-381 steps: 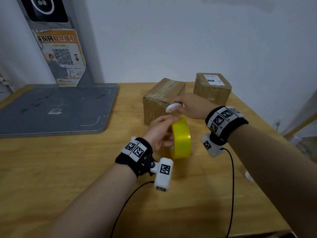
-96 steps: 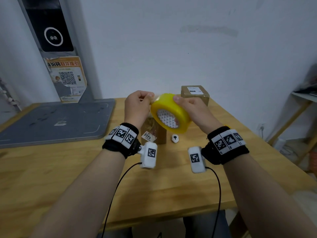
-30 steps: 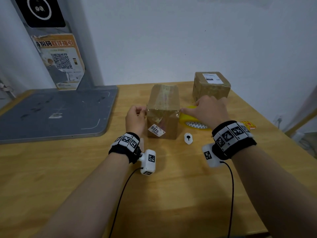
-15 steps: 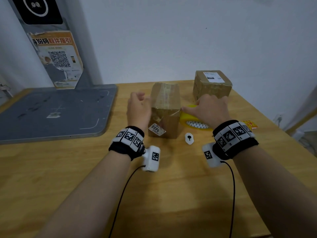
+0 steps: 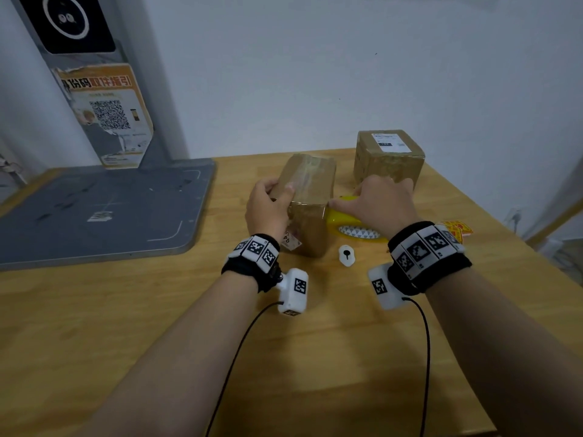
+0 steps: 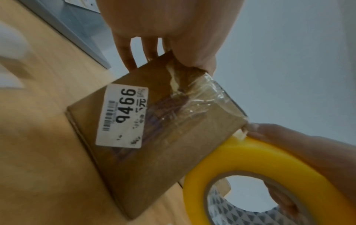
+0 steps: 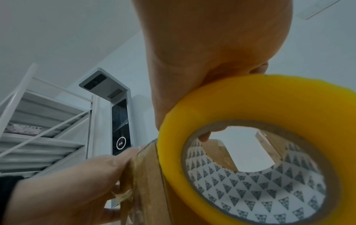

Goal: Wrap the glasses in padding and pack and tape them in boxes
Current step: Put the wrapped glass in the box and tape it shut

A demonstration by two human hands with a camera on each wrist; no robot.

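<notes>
A taped cardboard box (image 5: 310, 190) with a "9466" label (image 6: 123, 117) stands mid-table. My left hand (image 5: 268, 208) clasps its top left edge, thumb laid over the taped top, fingers (image 6: 127, 53) down the left side. My right hand (image 5: 380, 200) grips a yellow tape roll (image 5: 342, 216) held against the box's right top edge; a thumb reaches into its core (image 7: 250, 175). Clear tape (image 6: 202, 97) crosses the box top, wrinkled at the near corner. No glasses or padding are visible.
A second sealed box (image 5: 388, 156) with a white label stands at the back right by the wall. A small white cutter (image 5: 347, 255) lies in front of the roll. A grey platform (image 5: 94, 209) fills the table's left. A red-yellow packet (image 5: 457, 228) lies near the right edge.
My left hand has moved from beside the box onto its top left edge, thumb now over the tape. The right hand stays with the roll at the box's right side.
</notes>
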